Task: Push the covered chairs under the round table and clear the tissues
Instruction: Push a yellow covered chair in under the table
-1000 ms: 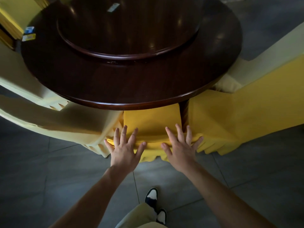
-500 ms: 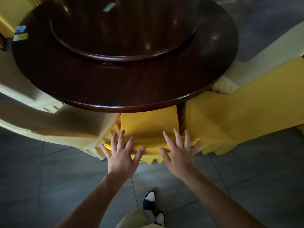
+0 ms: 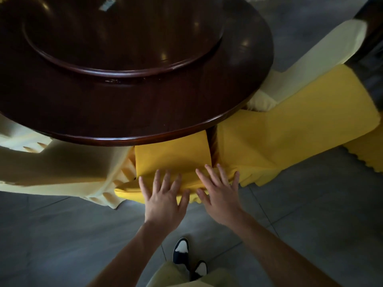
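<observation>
A dark round wooden table [image 3: 132,112] with a raised turntable [image 3: 124,38] fills the upper view. Directly in front of me a chair in a bright yellow cover [image 3: 172,158] sits partly under the table's near edge. My left hand [image 3: 163,195] and my right hand [image 3: 219,191] lie flat, fingers spread, against the top of its back. A pale yellow covered chair [image 3: 62,170] stands to its left, and another yellow-covered chair [image 3: 290,129] to its right. A small light paper [image 3: 105,5] lies on the turntable's far side.
Grey floor tiles [image 3: 62,235] lie below. My shoes [image 3: 182,251] and trouser legs show at the bottom. A pale cover [image 3: 323,50] and a dark piece of furniture [image 3: 371,34] are at the far right. A dark table leg [image 3: 212,141] stands between the two yellow covers.
Both hands have stayed flat on the yellow chair's back while the chair slid a little further under the table; the view has shifted left, so the small coloured items at the left edge are out of frame.
</observation>
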